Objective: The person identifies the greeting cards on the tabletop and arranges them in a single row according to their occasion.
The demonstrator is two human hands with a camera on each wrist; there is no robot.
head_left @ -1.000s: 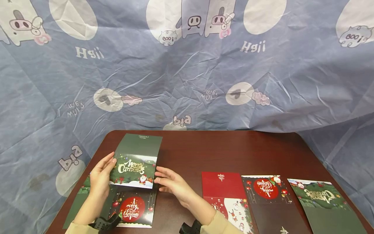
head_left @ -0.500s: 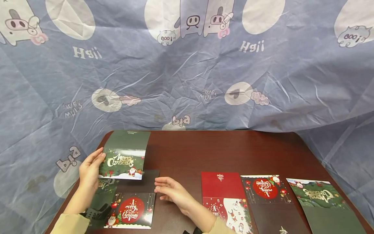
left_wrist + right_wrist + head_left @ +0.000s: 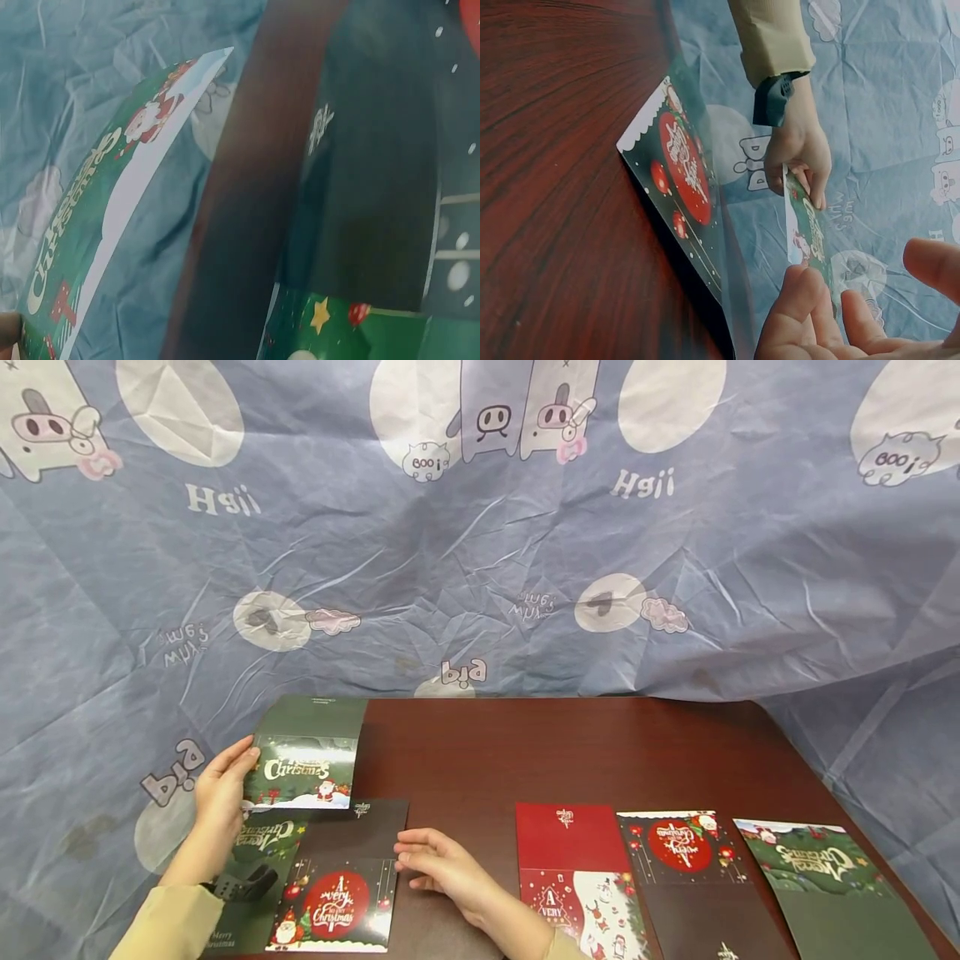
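My left hand (image 3: 221, 797) pinches the left edge of an unfolded green Christmas card (image 3: 307, 768) with gold lettering and a Santa, raised above the far left of the table. In the left wrist view that card (image 3: 97, 195) hangs tilted, clear of the tabletop. Under and nearer than it lie a black card with a red circle (image 3: 336, 902) and a second green card (image 3: 258, 877), partly covered by my left wrist. My right hand (image 3: 446, 864), fingers relaxed and holding nothing, hovers just right of the black card. The right wrist view shows its fingers (image 3: 799, 300) loosely bent.
On the right of the brown table (image 3: 510, 752) lie a red card (image 3: 568, 835), a second black card (image 3: 678, 843) and another green card (image 3: 817, 860), all unfolded. A blue patterned cloth (image 3: 480, 543) hangs behind and around the table.
My left hand has carried the green card left and away from me, uncovering more of the black card beneath. My right hand no longer has the card beside it and stays almost in place.
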